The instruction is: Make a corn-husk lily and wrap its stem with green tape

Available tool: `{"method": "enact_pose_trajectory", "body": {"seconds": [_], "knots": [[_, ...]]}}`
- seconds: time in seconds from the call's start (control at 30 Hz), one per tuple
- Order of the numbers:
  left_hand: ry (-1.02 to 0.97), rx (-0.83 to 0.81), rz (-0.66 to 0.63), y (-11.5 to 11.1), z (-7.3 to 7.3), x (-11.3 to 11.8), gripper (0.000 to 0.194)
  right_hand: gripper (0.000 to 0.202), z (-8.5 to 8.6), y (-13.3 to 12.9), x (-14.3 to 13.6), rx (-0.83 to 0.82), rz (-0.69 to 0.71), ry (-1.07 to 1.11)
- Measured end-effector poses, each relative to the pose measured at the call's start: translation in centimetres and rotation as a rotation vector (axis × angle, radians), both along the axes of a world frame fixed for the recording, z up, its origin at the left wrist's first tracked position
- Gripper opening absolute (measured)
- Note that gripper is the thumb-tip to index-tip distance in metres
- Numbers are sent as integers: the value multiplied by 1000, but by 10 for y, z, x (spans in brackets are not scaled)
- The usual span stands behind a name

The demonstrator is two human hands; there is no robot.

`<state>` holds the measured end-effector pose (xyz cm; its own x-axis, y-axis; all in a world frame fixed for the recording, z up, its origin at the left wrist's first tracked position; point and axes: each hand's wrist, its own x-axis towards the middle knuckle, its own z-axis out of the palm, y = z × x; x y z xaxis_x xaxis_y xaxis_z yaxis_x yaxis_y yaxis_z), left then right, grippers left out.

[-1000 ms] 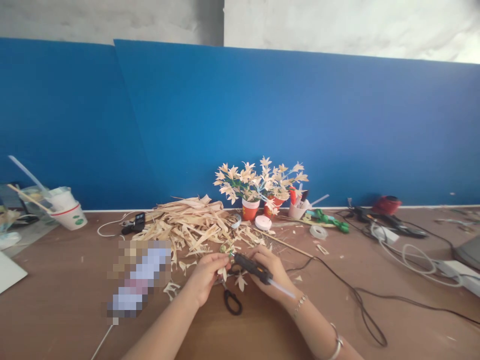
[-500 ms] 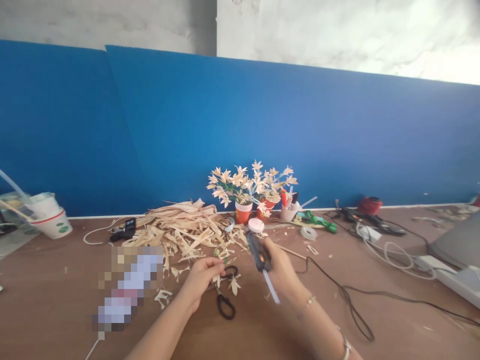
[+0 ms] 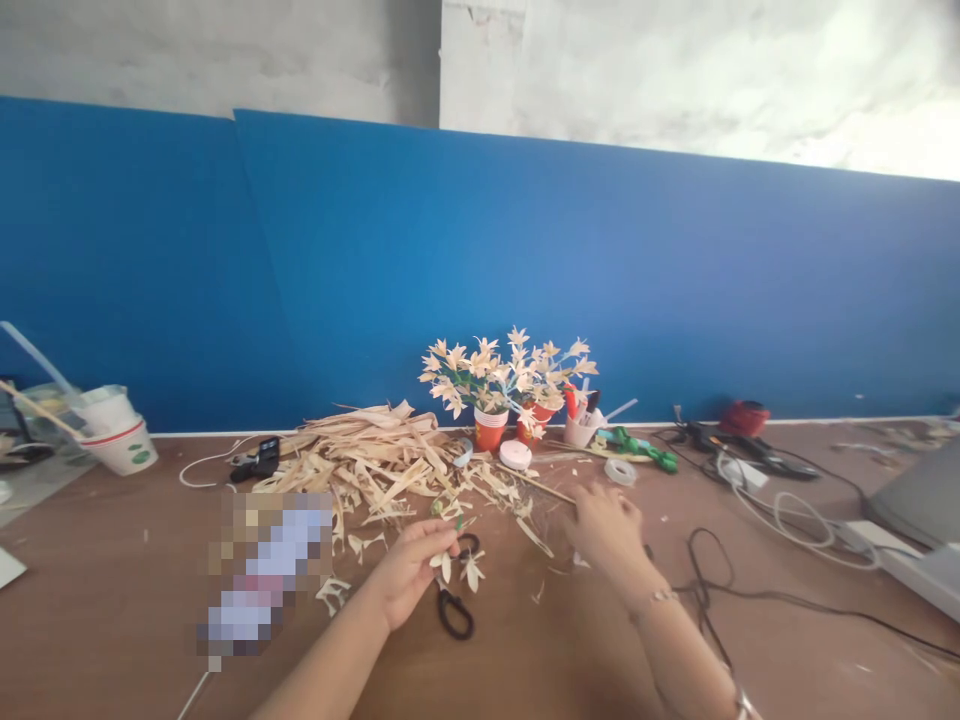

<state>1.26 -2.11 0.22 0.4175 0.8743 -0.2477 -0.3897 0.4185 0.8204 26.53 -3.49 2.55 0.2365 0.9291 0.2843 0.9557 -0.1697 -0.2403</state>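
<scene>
My left hand (image 3: 420,560) is closed in a pinch on a small pale husk flower (image 3: 442,567), whose petals hang below the fingers. A green tip (image 3: 459,523) shows above the pinch. Right behind lie black-handled scissors (image 3: 455,614), partly hidden by the flower and hand. A second husk flower (image 3: 472,571) lies by the scissors. My right hand (image 3: 606,530) is low over the table, back upward, fingers forward and blurred. A whitish bit (image 3: 579,560) shows beneath it; whether the hand grips anything is hidden. Near its fingertips lies a thin stick (image 3: 551,488).
A heap of dry husk strips (image 3: 360,450) lies behind my left hand. Red cups (image 3: 490,432) hold husk flowers. Nearby are a pink-white round tin (image 3: 515,455), a tape roll (image 3: 620,472) and a pen cup (image 3: 579,430). Black cords (image 3: 780,599) run along the right.
My right hand has moved right and turned palm down; the black glue gun it held is no longer visible. The black cord has shifted right. My left hand keeps its pinch.
</scene>
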Motion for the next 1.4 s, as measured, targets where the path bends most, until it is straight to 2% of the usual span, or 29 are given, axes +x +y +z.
{"method": "enact_pose_trajectory", "body": {"seconds": [0.07,0.1,0.2,0.33,0.47,0.67,0.87,1.0,1.2,1.3,1.4], "knots": [[-29,4,-41,0,-1,-1,13,20,5,5,-35,24,351,407],[-44,4,-66,0,-1,-1,12,22,6,7,-51,-46,479,638],[-84,-4,-122,0,-3,-2,12,26,5,11,-84,-288,638,1162],[-122,-1,-149,0,-4,-1,12,18,1,9,-90,-337,752,1440],[-136,-8,-158,0,-4,0,12,9,0,6,-85,-284,698,1518],[-64,4,-126,1,-3,0,14,13,-1,7,-90,-213,596,1498],[142,150,45,0,0,5,12,12,-9,9,-96,-80,486,1421],[390,332,151,-1,0,9,13,11,-16,10,-100,-15,435,1387],[903,845,414,-6,0,8,14,13,-16,7,-110,28,349,1468],[1024,1033,480,-10,1,7,15,10,-13,5,-115,33,299,1532],[1100,1155,532,-12,3,8,15,7,-8,2,-118,26,280,1572]]}}
